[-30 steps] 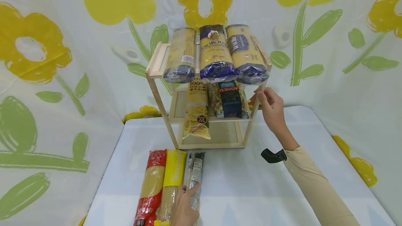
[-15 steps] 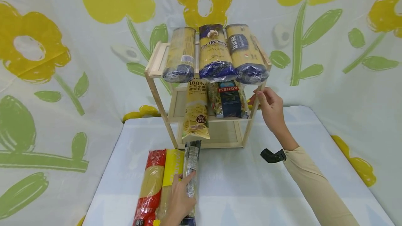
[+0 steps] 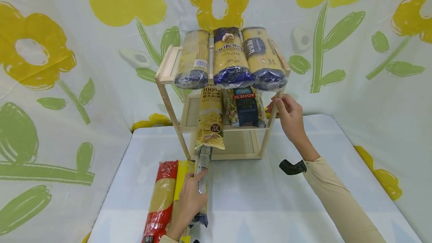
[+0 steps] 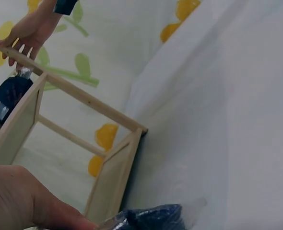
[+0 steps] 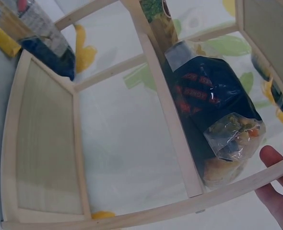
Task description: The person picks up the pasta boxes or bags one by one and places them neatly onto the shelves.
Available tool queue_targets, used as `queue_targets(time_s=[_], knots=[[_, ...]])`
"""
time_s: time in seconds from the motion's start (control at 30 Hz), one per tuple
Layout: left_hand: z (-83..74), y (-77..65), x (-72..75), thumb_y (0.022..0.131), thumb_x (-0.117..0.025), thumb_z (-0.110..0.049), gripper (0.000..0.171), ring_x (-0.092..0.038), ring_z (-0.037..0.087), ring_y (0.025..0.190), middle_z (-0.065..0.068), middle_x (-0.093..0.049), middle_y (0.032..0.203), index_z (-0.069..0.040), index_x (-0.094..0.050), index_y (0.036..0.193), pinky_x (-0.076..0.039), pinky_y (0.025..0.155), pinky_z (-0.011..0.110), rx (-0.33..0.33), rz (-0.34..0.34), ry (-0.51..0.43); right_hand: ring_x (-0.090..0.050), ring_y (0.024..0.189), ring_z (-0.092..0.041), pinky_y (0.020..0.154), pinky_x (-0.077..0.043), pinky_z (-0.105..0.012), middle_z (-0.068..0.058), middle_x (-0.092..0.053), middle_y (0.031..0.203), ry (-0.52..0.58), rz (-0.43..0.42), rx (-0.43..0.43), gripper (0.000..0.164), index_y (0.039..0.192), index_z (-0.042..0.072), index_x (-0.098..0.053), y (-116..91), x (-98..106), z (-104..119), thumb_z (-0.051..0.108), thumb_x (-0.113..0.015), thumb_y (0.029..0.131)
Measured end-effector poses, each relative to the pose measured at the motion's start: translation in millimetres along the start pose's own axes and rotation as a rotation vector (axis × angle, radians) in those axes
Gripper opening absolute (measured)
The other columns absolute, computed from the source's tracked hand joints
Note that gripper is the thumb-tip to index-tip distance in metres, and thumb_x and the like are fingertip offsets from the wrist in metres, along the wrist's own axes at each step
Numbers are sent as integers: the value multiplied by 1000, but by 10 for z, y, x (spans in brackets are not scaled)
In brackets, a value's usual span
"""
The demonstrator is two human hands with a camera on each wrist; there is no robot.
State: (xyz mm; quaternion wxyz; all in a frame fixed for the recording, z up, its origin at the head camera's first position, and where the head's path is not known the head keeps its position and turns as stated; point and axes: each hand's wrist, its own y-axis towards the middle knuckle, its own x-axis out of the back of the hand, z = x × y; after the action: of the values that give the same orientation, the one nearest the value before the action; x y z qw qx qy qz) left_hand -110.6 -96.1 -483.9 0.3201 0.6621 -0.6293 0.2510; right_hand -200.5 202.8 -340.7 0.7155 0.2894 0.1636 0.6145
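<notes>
My left hand grips a slim spaghetti packet with a printed silvery label and dark blue ends. Its far end reaches the front of the bottom board of a small wooden rack, just under an overhanging pasta bag. One blue end of the packet shows beside that lowest level in the right wrist view. Thumb and fingers of my right hand hold the rack's right front post. A blue-labelled Agnesi pasta bag lies on the middle board, close to that hand.
Three yellow pasta packs, including an Ankara pack, lie across the rack's top. On the table, left of my left hand, lie a red-ended spaghetti packet and a yellow-labelled one, partly covered by that hand. A flower-print cloth hangs behind.
My left hand has lifted the slim spaghetti packet from beside the yellow one and moved it forward, slightly left, to the rack's bottom level. My right hand has stayed on the post.
</notes>
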Motion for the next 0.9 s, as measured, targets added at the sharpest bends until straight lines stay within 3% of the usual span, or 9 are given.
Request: queue_targets(time_s=[0.2,0.5,0.67,0.8,0.9], knots=[[-45,235,11,64,-73,3,57,-55,29,84,22,-55,110,-12,-68,119,-50,62,42,-44,-19,-8,-63,71,-33,67,-55,-29,-34,-58,83,-19,-8,-10,19,101,-8,-56,-2,16,-14,7,-44,100],[-94,582,46,70,-69,1,54,-58,37,89,28,-54,112,-12,-66,122,-49,56,47,-78,-32,17,-60,76,-45,69,-55,-30,-32,-58,85,-26,-5,-46,22,103,-10,-56,0,-7,-28,8,-43,101],[-78,780,5,74,-67,0,40,-58,36,90,27,-56,110,-3,-69,114,-51,57,47,-102,-58,15,-61,74,-43,69,-55,-29,-33,-58,84,-26,-5,-39,22,101,-11,-55,-4,-4,-20,7,-43,101],[-62,922,-35,76,-67,-1,21,-56,36,84,27,-56,109,4,-71,96,-49,52,44,-62,-72,-1,-62,74,-40,69,-55,-29,-32,-58,84,-40,-6,-42,22,102,-11,-55,-2,1,-12,7,-43,101],[-46,1017,-63,74,-66,0,19,-54,33,75,25,-56,105,4,-68,92,-46,49,43,-4,-77,-19,-62,75,-42,69,-55,-30,-32,-58,84,-33,-5,-43,22,103,-11,-55,0,4,-5,7,-42,101]])
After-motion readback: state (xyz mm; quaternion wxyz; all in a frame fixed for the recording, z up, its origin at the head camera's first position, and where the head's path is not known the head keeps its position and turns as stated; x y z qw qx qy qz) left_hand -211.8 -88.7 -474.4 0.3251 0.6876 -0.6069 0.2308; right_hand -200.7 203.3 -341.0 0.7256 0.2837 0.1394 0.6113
